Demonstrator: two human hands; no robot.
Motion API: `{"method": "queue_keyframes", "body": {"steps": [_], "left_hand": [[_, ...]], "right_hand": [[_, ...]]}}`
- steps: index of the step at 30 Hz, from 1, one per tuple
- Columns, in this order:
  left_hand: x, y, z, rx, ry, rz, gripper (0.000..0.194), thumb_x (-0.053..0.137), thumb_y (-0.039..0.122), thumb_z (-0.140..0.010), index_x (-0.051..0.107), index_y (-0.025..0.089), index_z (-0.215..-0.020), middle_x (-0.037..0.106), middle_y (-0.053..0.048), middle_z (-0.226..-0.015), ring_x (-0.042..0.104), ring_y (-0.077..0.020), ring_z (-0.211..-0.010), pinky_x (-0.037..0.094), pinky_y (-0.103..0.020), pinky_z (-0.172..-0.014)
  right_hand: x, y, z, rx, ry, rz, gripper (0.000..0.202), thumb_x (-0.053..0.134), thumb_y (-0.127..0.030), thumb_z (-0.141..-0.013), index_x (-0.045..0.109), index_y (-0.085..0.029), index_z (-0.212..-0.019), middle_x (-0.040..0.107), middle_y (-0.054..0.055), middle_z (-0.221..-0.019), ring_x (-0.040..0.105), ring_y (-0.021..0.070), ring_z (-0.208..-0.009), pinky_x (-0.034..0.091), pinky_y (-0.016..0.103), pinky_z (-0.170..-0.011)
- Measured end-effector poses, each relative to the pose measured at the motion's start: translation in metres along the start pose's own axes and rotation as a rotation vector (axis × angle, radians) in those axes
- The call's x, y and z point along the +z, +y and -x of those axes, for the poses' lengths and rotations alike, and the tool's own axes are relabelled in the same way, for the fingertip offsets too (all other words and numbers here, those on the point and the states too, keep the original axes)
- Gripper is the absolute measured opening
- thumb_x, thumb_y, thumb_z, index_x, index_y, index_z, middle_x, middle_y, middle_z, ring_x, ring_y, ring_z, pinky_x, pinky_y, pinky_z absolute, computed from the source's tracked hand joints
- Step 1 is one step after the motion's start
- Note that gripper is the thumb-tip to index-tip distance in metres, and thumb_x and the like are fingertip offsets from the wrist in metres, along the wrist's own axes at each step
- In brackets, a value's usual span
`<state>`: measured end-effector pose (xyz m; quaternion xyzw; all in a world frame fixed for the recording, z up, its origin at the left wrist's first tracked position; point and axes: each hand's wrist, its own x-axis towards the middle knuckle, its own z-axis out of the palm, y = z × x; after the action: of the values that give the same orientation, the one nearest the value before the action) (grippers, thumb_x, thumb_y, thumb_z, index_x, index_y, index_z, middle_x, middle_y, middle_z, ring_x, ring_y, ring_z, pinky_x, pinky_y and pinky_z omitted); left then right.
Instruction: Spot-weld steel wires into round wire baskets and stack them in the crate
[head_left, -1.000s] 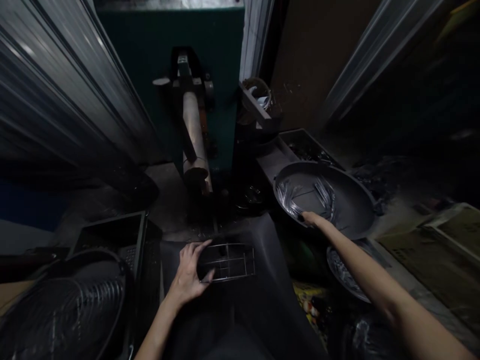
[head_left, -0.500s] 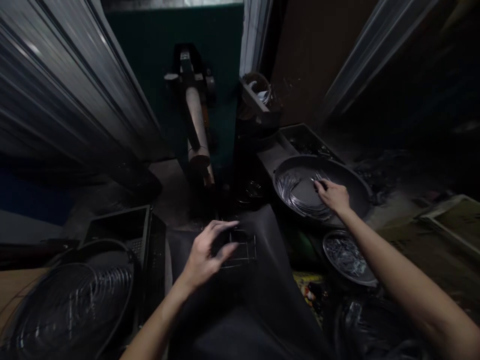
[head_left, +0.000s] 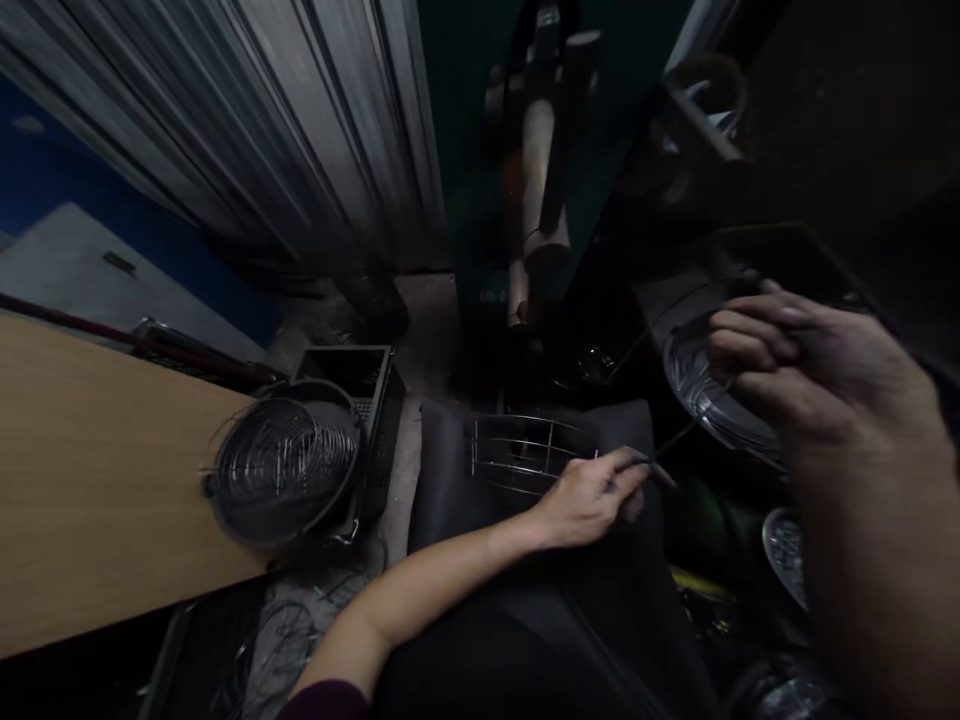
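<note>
Ribbed wall (head_left: 330, 120) behind; right hand (head_left: 825, 370) lifted from pan (head_left: 720, 437), reach looks done.
Left hand (head_left: 589, 500) shifted across wire frame (head_left: 550, 443); hands apart, grips unclear.

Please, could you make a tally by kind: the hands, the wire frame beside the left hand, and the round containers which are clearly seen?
Hands: 2 (left hand, right hand)
Wire frame: 1
Round containers: 3 (left pan, large right pan, small right bowl)
Total: 6
The bottom edge at right is too dark to count.
</note>
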<state>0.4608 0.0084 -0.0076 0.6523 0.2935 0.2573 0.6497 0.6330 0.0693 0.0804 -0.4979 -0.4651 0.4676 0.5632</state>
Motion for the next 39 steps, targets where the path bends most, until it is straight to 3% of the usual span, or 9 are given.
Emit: {"method": "queue_keyframes", "body": {"steps": [3, 5, 8, 10, 12, 14, 19, 26, 39], "left_hand": [[-0.020, -0.005, 0.008, -0.048, 0.178, 0.040, 0.038, 0.033, 0.042, -0.095, 0.060, 0.015, -0.100, 0.045, 0.004, -0.054, 0.045, -0.0085, -0.049, 0.043, -0.021, -0.059], [-0.039, -0.006, 0.011, -0.064, 0.193, -0.002, 0.040, 0.030, 0.043, -0.095, 0.059, 0.014, -0.099, 0.052, 0.002, -0.057, 0.051, -0.0101, -0.052, 0.045, -0.023, -0.060], [-0.072, -0.012, 0.020, 0.030, 0.175, -0.282, 0.037, 0.043, 0.044, -0.091, 0.056, 0.015, -0.111, 0.065, -0.010, -0.098, 0.061, -0.0195, -0.092, 0.047, -0.033, -0.085], [-0.091, -0.024, 0.030, 0.119, 0.171, -0.519, 0.060, 0.061, 0.047, -0.079, 0.045, 0.018, -0.129, 0.049, -0.014, -0.132, 0.044, -0.0285, -0.124, 0.034, -0.043, -0.104], [-0.102, -0.043, 0.036, 0.138, 0.143, -0.684, 0.086, 0.072, 0.046, -0.066, 0.032, 0.020, -0.138, 0.041, -0.015, -0.138, 0.034, -0.0341, -0.130, 0.024, -0.052, -0.108], [-0.104, -0.064, 0.036, 0.137, 0.188, -0.731, 0.085, 0.072, 0.037, -0.065, 0.029, 0.022, -0.138, 0.046, -0.014, -0.130, 0.043, -0.0327, -0.121, 0.029, -0.054, -0.104], [-0.109, -0.086, 0.011, 0.351, 0.442, -0.544, 0.080, 0.065, 0.021, -0.065, 0.025, 0.022, -0.134, 0.054, -0.007, -0.111, 0.056, -0.0228, -0.102, 0.040, -0.044, -0.096], [-0.138, -0.059, -0.033, 0.578, 0.440, -0.501, 0.085, 0.068, 0.018, -0.062, 0.021, 0.022, -0.134, 0.055, -0.007, -0.110, 0.058, -0.0221, -0.101, 0.042, -0.044, -0.095], [-0.163, -0.053, -0.057, 0.632, 0.469, -0.511, 0.084, 0.066, 0.016, -0.062, 0.020, 0.020, -0.132, 0.045, -0.013, -0.126, 0.052, -0.0252, -0.113, 0.042, -0.044, -0.099]], "right_hand": [[0.039, 0.031, 0.020, -0.002, 0.093, 0.128, 0.033, 0.060, -0.052, -0.076, 0.046, -0.023, -0.066, 0.043, -0.002, -0.063, 0.043, 0.0114, -0.055, 0.036, 0.025, -0.047], [0.057, 0.057, 0.037, 0.020, 0.089, 0.277, 0.032, 0.059, -0.053, -0.078, 0.054, -0.022, -0.074, 0.054, 0.001, -0.072, 0.054, 0.0162, -0.071, 0.044, 0.028, -0.057], [0.066, 0.089, 0.042, 0.096, 0.085, 0.332, 0.036, 0.058, -0.056, -0.079, 0.056, -0.020, -0.079, 0.057, 0.001, -0.069, 0.055, 0.0141, -0.063, 0.043, 0.025, -0.053], [0.066, 0.104, 0.029, 0.182, 0.094, 0.246, 0.040, 0.058, -0.058, -0.077, 0.055, -0.019, -0.082, 0.056, 0.000, -0.063, 0.050, 0.0106, -0.050, 0.038, 0.022, -0.044], [0.067, 0.113, 0.012, 0.254, 0.089, 0.175, 0.041, 0.062, -0.056, -0.074, 0.053, -0.018, -0.086, 0.053, -0.003, -0.058, 0.045, 0.0085, -0.042, 0.033, 0.020, -0.038], [0.071, 0.118, -0.003, 0.298, 0.080, 0.157, 0.040, 0.067, -0.051, -0.071, 0.052, -0.018, -0.088, 0.051, -0.004, -0.055, 0.044, 0.0081, -0.040, 0.031, 0.019, -0.036], [0.080, 0.110, -0.022, 0.278, 0.029, 0.057, 0.041, 0.072, -0.043, -0.067, 0.053, -0.018, -0.094, 0.047, -0.007, -0.052, 0.041, 0.0071, -0.038, 0.029, 0.018, -0.033], [0.084, 0.081, -0.063, 0.242, 0.058, 0.035, 0.040, 0.072, -0.042, -0.064, 0.051, -0.019, -0.090, 0.045, -0.008, -0.053, 0.040, 0.0067, -0.038, 0.028, 0.018, -0.033], [0.093, 0.069, -0.094, 0.143, 0.052, 0.264, 0.026, 0.067, -0.039, -0.069, 0.053, -0.020, -0.079, 0.042, -0.004, -0.044, 0.043, 0.0126, -0.038, 0.032, 0.023, -0.034]]}}
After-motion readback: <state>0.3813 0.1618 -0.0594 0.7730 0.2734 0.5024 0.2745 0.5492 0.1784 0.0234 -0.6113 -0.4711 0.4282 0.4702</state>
